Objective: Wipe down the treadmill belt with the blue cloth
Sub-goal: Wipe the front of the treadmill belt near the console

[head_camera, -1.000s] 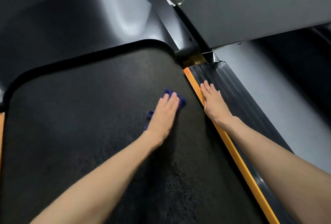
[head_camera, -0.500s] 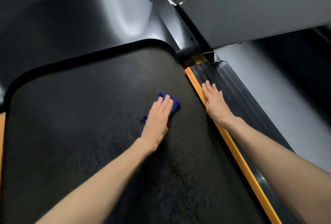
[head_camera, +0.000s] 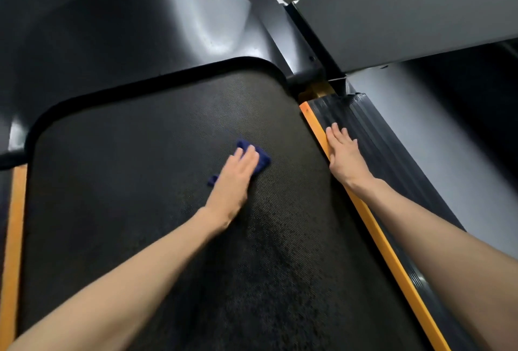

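Toward the front right corner of the belt (head_camera: 126, 182), the cloth (head_camera: 259, 158) lies bunched under the left hand (head_camera: 232, 182). The fingers are straight and together, pressing the cloth flat; they do not curl round it. Blue shows past the fingertips and at the thumb side. The right hand (head_camera: 343, 154) lies flat, fingers straight, across the orange strip (head_camera: 392, 261) and the ribbed rail (head_camera: 392, 160) along the belt's right edge. It holds nothing and appears to serve as a brace.

Step in hand, as judged: a wiping stroke across the front part of the belt.

1. Press through the palm as well as the fingers. The belt is textured, so a light pass is likely to skim over it.
2. Work in straight, overlapping strokes from the right edge to the left edge. The left half shows no sign of a wipe either way, so treat it as not done.
3. Spread the cloth wider if possible; bunched, it covers only a narrow strip per stroke.
4. Stop short of the gap where the belt runs under the hood (head_camera: 140, 28), so the cloth does not catch there.
5. Leave the right hand on the rail, not on the belt, which may shift under load.
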`<state>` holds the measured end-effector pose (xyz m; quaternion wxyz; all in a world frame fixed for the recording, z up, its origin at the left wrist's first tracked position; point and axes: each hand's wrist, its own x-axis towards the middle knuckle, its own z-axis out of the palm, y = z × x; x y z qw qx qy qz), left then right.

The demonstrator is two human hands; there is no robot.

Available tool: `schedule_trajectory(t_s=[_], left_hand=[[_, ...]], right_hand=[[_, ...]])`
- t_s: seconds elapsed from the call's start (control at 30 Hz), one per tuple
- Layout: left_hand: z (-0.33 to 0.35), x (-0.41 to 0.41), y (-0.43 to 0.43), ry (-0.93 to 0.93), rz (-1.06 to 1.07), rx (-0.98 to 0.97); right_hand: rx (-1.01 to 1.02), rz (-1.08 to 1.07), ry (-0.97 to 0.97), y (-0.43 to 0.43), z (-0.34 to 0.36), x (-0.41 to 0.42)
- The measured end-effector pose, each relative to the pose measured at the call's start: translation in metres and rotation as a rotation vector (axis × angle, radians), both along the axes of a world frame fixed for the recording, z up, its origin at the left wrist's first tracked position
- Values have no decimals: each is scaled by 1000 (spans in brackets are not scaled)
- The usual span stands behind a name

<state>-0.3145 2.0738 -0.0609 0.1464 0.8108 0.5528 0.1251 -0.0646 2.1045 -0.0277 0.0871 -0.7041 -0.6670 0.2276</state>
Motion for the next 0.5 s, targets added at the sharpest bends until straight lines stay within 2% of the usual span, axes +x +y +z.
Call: schedule_trajectory(t_s=[0.07, 0.13, 0.17, 0.2, 0.3, 0.37, 0.43, 0.5], left_hand=[[-4, 3, -23, 75, -444, 67], [-9, -9, -14, 137, -695, 162], [-5, -15, -2, 165, -703, 216], [-1, -23, 12, 191, -607, 208], [10, -46, 54, 160, 17, 8], [18, -52, 57, 117, 224, -117], [17, -41, 34, 40, 102, -108], [15, -17, -2, 28, -225, -110]], right_hand=[[9, -7, -15, -1, -1, 0], [9, 2, -20, -2, -1, 0], [8, 6, -22, -2, -1, 0], [5, 7, -27, -2, 0, 0], [11, -9, -46, -1, -2, -2], [11, -31, -36, 0, -3, -5], [32, -44, -21, -1, -4, -8], [59, -54, -29, -3, -4, -9]])
